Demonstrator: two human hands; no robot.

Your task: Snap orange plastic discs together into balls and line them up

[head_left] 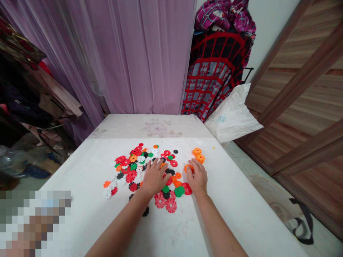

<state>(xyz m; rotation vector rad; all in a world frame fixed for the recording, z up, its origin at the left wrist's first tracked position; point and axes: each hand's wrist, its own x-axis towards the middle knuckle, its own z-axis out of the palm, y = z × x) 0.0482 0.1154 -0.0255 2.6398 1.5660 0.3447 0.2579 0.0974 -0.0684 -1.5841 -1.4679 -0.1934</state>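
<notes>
Flower-shaped plastic interlocking discs in red, white, black, green and orange lie in a loose pile on the white-covered table. My left hand rests over the pile's right part, palm down with its fingers spread; the discs under it are partly hidden. To its right, my right hand has its thumb and fingers bent around an orange disc at the table surface. Just beyond those fingertips, a small group of orange discs sits apart from the pile. A green disc and a red disc lie near my right wrist.
The table has a floral strip at its far end. Behind it hangs a purple curtain. A white bag stands by the far right corner, near a wooden wardrobe. Clothes hang at the left.
</notes>
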